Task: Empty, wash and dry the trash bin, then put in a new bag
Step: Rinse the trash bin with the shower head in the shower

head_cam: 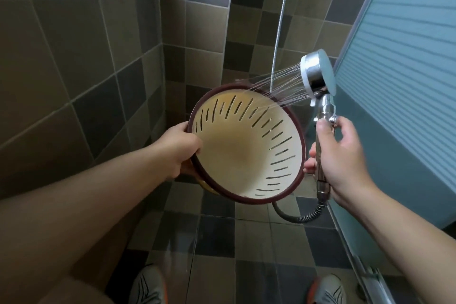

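Both forearms bare, no sleeves in view, no watch, rings or bands on either wrist. Left hand [181,149] and right hand [341,155] ungloved. Footwear: a pair of grey mesh-fabric sneakers. Left sneaker [148,285] has dark curved stripes across the upper. Right sneaker [329,289], right of the left sneaker, has the same stripes plus orange trim on its edge facing the left sneaker.

Smooth cream plastic trash bin [237,153], shiny chromed metal shower head [318,76], ribbed metal hose [303,217], matt wall tiles [81,57]
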